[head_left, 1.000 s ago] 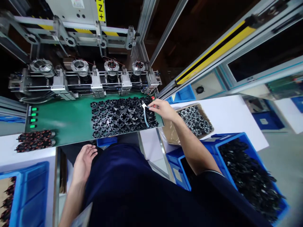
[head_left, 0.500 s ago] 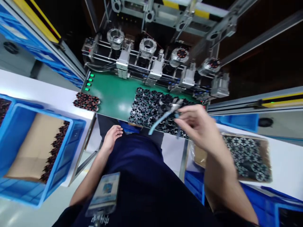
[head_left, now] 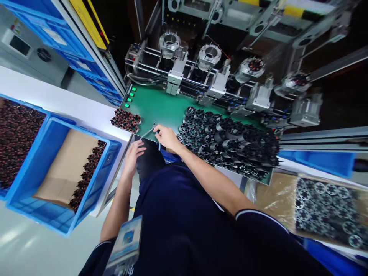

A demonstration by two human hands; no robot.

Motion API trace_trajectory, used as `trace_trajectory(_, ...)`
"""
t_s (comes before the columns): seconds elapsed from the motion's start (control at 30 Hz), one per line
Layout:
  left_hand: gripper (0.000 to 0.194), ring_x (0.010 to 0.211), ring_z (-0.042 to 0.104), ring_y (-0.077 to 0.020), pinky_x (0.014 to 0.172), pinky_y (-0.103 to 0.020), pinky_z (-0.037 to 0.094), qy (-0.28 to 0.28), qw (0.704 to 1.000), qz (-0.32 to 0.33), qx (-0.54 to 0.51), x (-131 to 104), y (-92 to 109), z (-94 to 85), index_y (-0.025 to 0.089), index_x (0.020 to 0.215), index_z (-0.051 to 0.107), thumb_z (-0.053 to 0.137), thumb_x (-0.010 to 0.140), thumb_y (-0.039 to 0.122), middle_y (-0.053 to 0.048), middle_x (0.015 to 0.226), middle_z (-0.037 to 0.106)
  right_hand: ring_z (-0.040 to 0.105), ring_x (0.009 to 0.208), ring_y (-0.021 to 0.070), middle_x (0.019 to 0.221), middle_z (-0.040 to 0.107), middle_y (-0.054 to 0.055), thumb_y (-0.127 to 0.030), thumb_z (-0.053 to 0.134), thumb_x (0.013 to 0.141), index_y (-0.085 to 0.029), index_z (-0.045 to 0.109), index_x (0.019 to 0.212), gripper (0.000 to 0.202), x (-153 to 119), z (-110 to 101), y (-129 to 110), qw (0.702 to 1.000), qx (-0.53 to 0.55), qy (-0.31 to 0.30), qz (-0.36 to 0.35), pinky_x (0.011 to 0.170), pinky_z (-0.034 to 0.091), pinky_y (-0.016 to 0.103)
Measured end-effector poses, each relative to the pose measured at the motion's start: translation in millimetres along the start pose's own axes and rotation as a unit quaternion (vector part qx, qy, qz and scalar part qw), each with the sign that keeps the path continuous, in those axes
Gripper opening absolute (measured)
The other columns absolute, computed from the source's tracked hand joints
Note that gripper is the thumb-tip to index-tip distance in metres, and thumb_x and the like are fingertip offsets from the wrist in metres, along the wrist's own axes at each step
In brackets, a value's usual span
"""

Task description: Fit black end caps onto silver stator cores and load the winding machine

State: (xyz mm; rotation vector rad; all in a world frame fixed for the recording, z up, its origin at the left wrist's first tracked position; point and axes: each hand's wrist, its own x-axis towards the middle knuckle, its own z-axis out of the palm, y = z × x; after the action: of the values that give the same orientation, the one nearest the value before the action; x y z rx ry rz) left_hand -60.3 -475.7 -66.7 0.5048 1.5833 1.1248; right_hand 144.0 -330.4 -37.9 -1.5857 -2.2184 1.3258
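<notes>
In the head view my right hand (head_left: 168, 138) is closed on a pair of pliers (head_left: 148, 132) with light blue-grey handles, held over the front edge of the green work surface (head_left: 161, 103). One handle points toward my left hand (head_left: 132, 156), whose fingers are apart just below the edge. Whether those fingertips touch the handle I cannot tell. Left of the pliers sits a small group of wound motor stators (head_left: 125, 120) with copper-coloured coils. To the right, many black ring-shaped stator parts (head_left: 221, 134) stand packed together.
Behind the surface is a machine with several round metal fixtures (head_left: 209, 56). A blue crate (head_left: 67, 226) with cardboard and stators stands at left. At right, a box of grey rings (head_left: 324, 207) rests on cardboard. Green-lit buttons (head_left: 130, 99) line the surface's left edge.
My right hand has swung left with the pliers, from above the black parts to close by my left hand. The camera view has shifted, so the bench appears further right.
</notes>
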Motion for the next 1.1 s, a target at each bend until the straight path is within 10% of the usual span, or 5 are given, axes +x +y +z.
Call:
trace_trajectory(0.33, 0.087, 0.121, 0.090, -0.0343, 0.101, -0.043, 0.070, 0.007, 0.996, 0.007, 0.088, 4, 19, -6.0, 0.022, 0.134, 0.083, 0.086, 0.089, 0.097, -0.021, 0.141, 0.090, 0.083, 0.116, 0.0270, 0.154, 0.078, 0.019, -0.015, 0.076, 0.114, -0.017, 0.080, 0.150, 0.036, -12, -19, 1, 0.999, 0.009, 0.033, -0.030, 0.123, 0.067, 0.053)
trace_trajectory(0.6, 0.078, 0.114, 0.088, -0.0306, 0.102, -0.041, 0.069, -0.046, 0.992, 0.077, 0.094, -4, 89, 39.7, 0.023, 0.126, 0.084, 0.087, 0.094, 0.094, -0.015, 0.129, 0.091, 0.092, 0.113, 0.0256, 0.138, 0.092, 0.006, -0.042, 0.085, 0.116, -0.034, 0.082, 0.159, 0.044, -153, -222, 43, 0.997, -0.020, -0.014, -0.078, 0.100, 0.077, 0.042)
trace_trajectory(0.73, 0.065, 0.115, 0.087, -0.0311, 0.108, -0.045, 0.070, -0.161, 0.950, 0.203, 0.175, 17, 164, 125.2, 0.026, 0.129, 0.086, 0.083, 0.104, 0.086, -0.012, 0.131, 0.090, 0.090, 0.092, 0.0282, 0.113, 0.095, 0.013, -0.028, 0.098, 0.107, -0.024, 0.091, 0.149, 0.043, -199, -371, 98, 0.991, -0.113, 0.069, 0.020, 0.091, 0.074, 0.049)
trace_trajectory(0.87, 0.048, 0.121, 0.084, -0.0311, 0.115, -0.050, 0.070, -0.268, 0.779, 0.430, 0.368, 54, 245, 254.0, 0.027, 0.144, 0.083, 0.069, 0.117, 0.065, -0.011, 0.143, 0.085, 0.090, 0.111, 0.0248, 0.120, 0.096, 0.014, -0.033, 0.089, 0.117, -0.013, 0.086, 0.160, 0.048, -183, -474, 148, 0.911, -0.350, 0.116, 0.187, 0.101, 0.059, 0.046)
trace_trajectory(1.1, 0.074, 0.146, 0.077, -0.0415, 0.137, -0.057, 0.058, -0.238, 0.576, 0.435, 0.650, 111, 281, 469.1, 0.022, 0.178, 0.068, 0.077, 0.111, 0.051, -0.021, 0.164, 0.066, 0.093, 0.096, 0.0275, 0.108, 0.096, 0.007, -0.019, 0.090, 0.111, -0.018, 0.077, 0.170, 0.060, -114, -481, 209, 0.916, -0.285, 0.111, 0.260, 0.100, 0.070, 0.040)
